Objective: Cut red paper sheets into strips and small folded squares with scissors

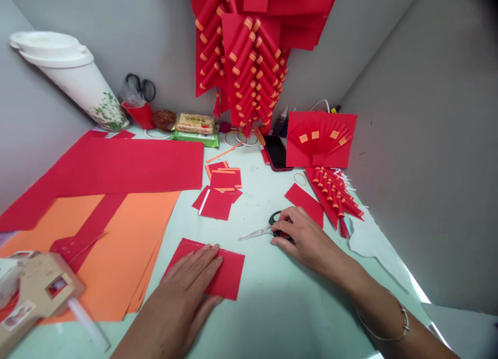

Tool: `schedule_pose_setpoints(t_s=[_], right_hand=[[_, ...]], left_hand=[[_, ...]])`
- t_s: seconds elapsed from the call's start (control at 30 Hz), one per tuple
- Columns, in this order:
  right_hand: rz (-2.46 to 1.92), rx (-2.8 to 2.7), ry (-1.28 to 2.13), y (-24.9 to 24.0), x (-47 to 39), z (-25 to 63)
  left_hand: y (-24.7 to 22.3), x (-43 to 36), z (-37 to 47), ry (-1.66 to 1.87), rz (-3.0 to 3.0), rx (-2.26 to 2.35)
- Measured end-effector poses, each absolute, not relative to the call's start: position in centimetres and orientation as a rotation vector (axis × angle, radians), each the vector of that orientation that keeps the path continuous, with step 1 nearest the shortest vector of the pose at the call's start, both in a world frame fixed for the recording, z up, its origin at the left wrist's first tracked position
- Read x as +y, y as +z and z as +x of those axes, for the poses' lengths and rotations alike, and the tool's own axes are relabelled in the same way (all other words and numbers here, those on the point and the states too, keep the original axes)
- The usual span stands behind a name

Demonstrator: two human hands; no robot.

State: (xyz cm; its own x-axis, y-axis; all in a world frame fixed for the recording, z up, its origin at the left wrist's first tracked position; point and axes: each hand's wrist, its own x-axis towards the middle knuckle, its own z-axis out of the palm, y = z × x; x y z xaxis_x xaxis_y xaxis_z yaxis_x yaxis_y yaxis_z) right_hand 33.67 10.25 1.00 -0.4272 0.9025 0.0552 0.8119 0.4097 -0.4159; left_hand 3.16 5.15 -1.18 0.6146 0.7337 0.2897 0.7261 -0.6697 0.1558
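My left hand [194,281] lies flat with its fingers stretched out on a red sheet of paper [233,273] at the front of the table. A thin pale line runs along the sheet's far edge. To the right, my right hand [298,232] has its fingers closed on the black handles of a pair of scissors [259,233]. The blades point left, low over the tabletop, and appear shut. Beyond the hands lie several small red paper pieces [216,204], some with orange strips on their edges. Near my right hand rests another red paper piece [307,203].
Large red sheets [132,164] and orange sheets [143,245] cover the left side. A glue gun [46,286] is at the front left. Red paper firecracker ornaments [249,73] hang at the back. A phone [277,152] and a red fan card [322,138] are at the back right.
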Motion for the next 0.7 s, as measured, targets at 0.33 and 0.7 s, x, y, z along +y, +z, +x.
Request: schedule_pose_setpoints(t_s=[0.33, 0.7], right_hand=[[-1.523, -2.359, 0.495, 0.79, 10.14, 33.51], [-1.557, -2.360, 0.499, 0.65, 10.04, 33.61]], left_hand=[[-1.15, 5.34, 3.25, 0.533, 2.746, 1.288], [-0.84, 5.28, 3.38, 0.530, 2.853, 1.269]])
